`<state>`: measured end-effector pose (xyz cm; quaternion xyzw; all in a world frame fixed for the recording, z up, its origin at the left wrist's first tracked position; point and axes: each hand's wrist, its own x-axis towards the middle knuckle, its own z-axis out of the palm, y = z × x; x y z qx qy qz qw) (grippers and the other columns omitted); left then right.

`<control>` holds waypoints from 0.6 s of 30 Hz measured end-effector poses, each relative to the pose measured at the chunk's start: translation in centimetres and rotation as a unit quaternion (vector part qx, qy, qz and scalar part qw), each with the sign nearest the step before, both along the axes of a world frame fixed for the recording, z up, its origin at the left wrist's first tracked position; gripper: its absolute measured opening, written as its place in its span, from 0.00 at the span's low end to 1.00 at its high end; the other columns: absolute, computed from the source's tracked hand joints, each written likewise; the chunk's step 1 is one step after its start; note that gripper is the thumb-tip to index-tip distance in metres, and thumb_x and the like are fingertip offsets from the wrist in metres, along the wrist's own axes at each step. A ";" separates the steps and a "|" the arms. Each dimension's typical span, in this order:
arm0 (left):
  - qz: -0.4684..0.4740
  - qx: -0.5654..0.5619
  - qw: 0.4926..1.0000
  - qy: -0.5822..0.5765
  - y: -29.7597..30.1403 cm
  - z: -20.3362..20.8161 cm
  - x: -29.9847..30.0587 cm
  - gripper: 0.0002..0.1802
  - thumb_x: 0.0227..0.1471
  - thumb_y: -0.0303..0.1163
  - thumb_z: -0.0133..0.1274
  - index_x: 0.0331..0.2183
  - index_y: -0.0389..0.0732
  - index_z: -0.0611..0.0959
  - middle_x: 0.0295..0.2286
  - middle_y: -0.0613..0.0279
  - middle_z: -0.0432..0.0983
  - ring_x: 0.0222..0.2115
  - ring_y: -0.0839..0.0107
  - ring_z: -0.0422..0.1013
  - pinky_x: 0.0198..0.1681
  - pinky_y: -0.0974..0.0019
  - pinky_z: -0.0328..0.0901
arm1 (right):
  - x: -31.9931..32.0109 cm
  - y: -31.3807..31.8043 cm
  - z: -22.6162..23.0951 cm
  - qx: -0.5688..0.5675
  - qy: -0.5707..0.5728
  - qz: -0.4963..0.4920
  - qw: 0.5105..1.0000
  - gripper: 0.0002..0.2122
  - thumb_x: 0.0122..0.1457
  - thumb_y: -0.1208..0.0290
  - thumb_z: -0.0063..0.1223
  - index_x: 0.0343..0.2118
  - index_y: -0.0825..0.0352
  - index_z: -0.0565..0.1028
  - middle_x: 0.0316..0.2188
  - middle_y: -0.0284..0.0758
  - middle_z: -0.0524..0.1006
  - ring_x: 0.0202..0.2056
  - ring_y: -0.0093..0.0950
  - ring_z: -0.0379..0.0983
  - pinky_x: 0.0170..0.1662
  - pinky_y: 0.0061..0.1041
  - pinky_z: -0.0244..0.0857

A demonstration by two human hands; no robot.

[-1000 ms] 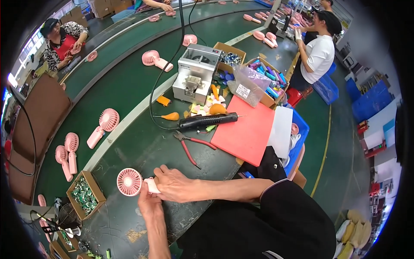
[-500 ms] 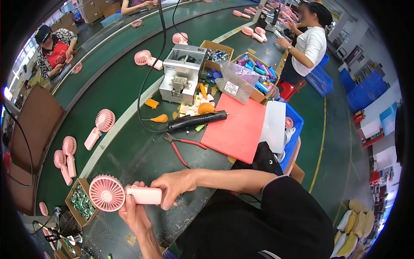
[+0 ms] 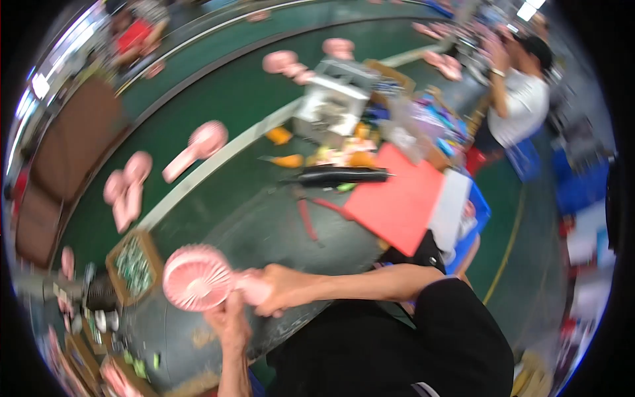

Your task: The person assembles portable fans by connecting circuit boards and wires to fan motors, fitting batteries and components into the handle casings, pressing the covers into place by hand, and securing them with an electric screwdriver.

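Observation:
A pink handheld fan (image 3: 197, 279) is held between both my hands over the near left of the workbench, its round grille to the left. My right hand (image 3: 286, 290) is closed round the end of the handle. At the neck below the grille, my left hand (image 3: 229, 321) grips the fan with thumb and fingers. Beyond my hands lie red-handled pliers (image 3: 305, 221) and a black electric screwdriver (image 3: 340, 175). The picture is smeared by motion, so fine detail on the fan is lost.
A cardboard box of small green parts (image 3: 134, 266) stands left of the fan. A grey-white machine (image 3: 333, 109) and a red sheet (image 3: 400, 198) lie farther back. More pink fans (image 3: 208, 139) rest on the green conveyor (image 3: 248, 99). A co-worker in white (image 3: 522, 106) is at the far right.
My view has shifted, so the bench things sit farther right in the picture. The fan has turned in my hands and its grille is tilted; both hands keep hold of it.

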<state>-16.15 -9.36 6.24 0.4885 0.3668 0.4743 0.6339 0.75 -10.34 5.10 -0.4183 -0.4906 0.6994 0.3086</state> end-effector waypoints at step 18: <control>0.101 -0.103 0.985 -0.099 0.9 -2.2 -4.7 0.17 0.53 0.25 0.52 0.44 0.33 0.68 0.30 0.52 0.75 0.26 0.63 0.76 0.30 0.62 0.74 | 2.4 16.7 1.2 0.479 -0.451 0.102 0.747 0.11 0.45 0.70 0.54 0.31 0.71 0.75 0.29 0.48 0.75 0.34 0.47 0.73 0.38 0.44 0.69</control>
